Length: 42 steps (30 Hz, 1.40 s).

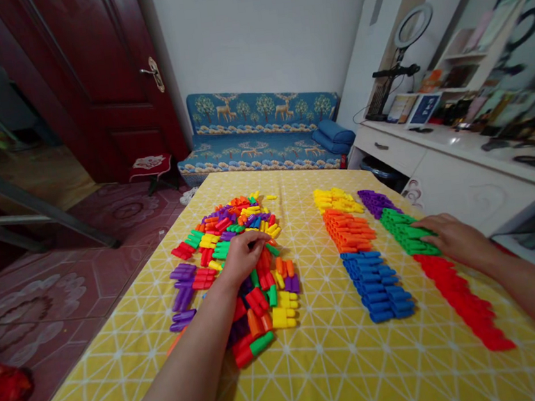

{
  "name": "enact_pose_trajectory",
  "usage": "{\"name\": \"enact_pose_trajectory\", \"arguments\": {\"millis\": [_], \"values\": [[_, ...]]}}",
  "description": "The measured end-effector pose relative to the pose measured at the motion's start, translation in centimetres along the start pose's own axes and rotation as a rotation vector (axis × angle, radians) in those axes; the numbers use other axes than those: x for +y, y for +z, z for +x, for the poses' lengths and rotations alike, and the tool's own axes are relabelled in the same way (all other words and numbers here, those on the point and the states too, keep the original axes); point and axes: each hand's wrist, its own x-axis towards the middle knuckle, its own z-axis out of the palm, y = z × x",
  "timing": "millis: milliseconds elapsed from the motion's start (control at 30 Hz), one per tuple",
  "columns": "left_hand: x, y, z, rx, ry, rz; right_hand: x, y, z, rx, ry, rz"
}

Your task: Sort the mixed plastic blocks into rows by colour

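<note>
1. Step in hand: judged from the layout, loose plastic pieces are being sorted by colour. The mixed pile (258,301) lies on the person's left side of the tablecloth (327,380); the single-colour groups lie on the right.
2. Left hand (242,255): over the pile, fingers curled narrow towards the thumb. Whether a piece is held cannot be told.
3. Right hand (453,237): at the green group (399,227), fingers extended, fingertips at its edge. A grip on any single piece cannot be confirmed.
4. Next move, in judgement: calls for a light fingertip pinch on one piece, without disturbing stacked neighbours.
5. Groups: yellow (337,199), orange (348,230) and blue (374,285) form one column; purple (375,203), green and red (460,301) form the other.
6. Materials: pieces appear smooth, hard plastic, with rounded, tube-like prongs; many show paired prongs. Cloth: yellow, white-lined triangles, mostly flat.
</note>
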Motion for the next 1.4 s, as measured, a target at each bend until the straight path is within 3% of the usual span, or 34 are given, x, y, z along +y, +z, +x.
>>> {"name": "enact_pose_trajectory", "arguments": {"millis": [100,200,267,333,500,567,633,767,867,1067,1400], "values": [[0.1,0.0,0.0,0.001,-0.005,-0.008,-0.4,-0.2,0.1,0.006,-0.002,-0.02],[0.1,0.0,0.0,-0.001,-0.014,-0.013,-3.4,0.0,0.7,0.068,-0.034,-0.018],[0.1,0.0,0.0,0.002,-0.02,-0.012,-7.6,0.6,1.2,0.122,-0.059,0.022],[0.0,0.0,0.0,0.012,-0.023,-0.012,-13.2,1.8,1.5,0.196,-0.067,0.117],[0.2,-0.1,-0.1,0.033,-0.016,0.016,-27.7,7.0,0.9,-0.023,-0.069,0.43],[0.3,-0.1,-0.1,0.042,-0.016,0.021,-31.5,9.5,0.6,-0.08,-0.043,0.443],[0.4,-0.1,-0.1,0.047,-0.012,0.016,-33.7,11.8,0.7,-0.074,-0.017,0.448],[0.3,-0.2,0.0,0.047,-0.011,0.012,-35.4,15.1,2.0,0.062,0.071,0.589],[0.3,-0.3,0.0,0.017,-0.024,0.037,-35.6,15.9,3.1,0.127,0.22,0.835],[0.9,-0.5,-0.2,-0.058,-0.016,0.06,-36.0,15.6,3.1,0.02,0.355,1.384],[0.5,-0.5,-0.2,-0.11,0.112,-0.047,-35.3,15.3,3.1,0.111,0.378,1.322]]}}
